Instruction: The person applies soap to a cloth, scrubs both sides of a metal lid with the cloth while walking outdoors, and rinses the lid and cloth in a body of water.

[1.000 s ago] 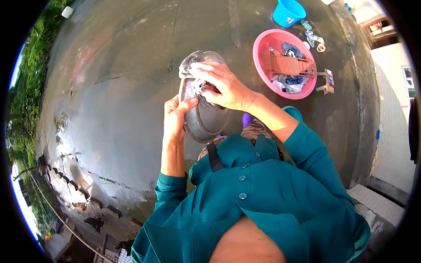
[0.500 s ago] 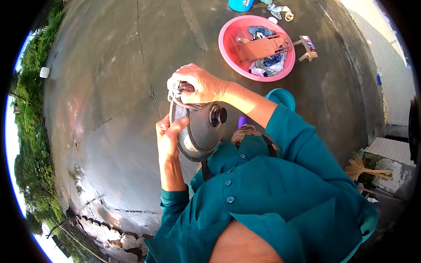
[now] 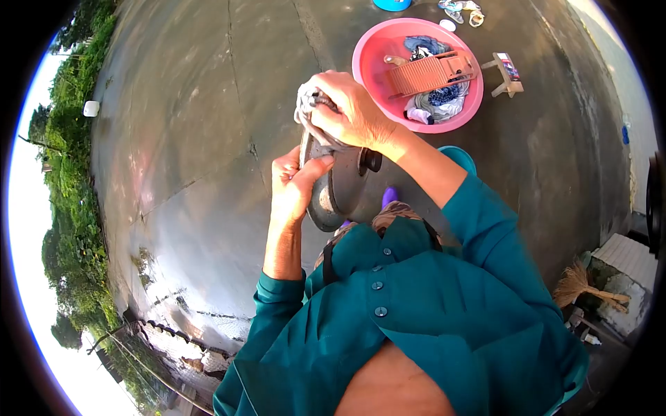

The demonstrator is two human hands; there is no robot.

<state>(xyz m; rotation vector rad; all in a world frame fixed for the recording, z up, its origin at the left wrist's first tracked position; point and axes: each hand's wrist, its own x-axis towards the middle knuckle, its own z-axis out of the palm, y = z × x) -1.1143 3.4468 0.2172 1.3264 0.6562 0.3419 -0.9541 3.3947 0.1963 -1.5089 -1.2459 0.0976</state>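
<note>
In front of my chest I hold a dark grey metal pot lid (image 3: pixel 349 188) with a black knob (image 3: pixel 371 160); it is tilted nearly on edge. My left hand (image 3: pixel 295 184) is closed on the lid's left edge, its thumb lying across the rim. My right hand (image 3: pixel 354 114) grips a bunched grey cloth (image 3: pixel 306 105) against the upper rim of the lid. Part of the cloth hangs below the fingers, and my right hand covers the top of the lid.
Wet concrete floor (image 3: pixel 187 229) surrounds me. Ahead to the right stands a pink basin (image 3: pixel 361 66) holding clothes and an orange washboard (image 3: pixel 427 75), with a small stool (image 3: pixel 505 75) beside it. A teal bucket (image 3: pixel 459 158) sits closer. A straw broom (image 3: pixel 583 286) lies at the right.
The lid has turned more edge-on and shifted up and right in view, along with both hands. The cloth stays pressed to its upper rim.
</note>
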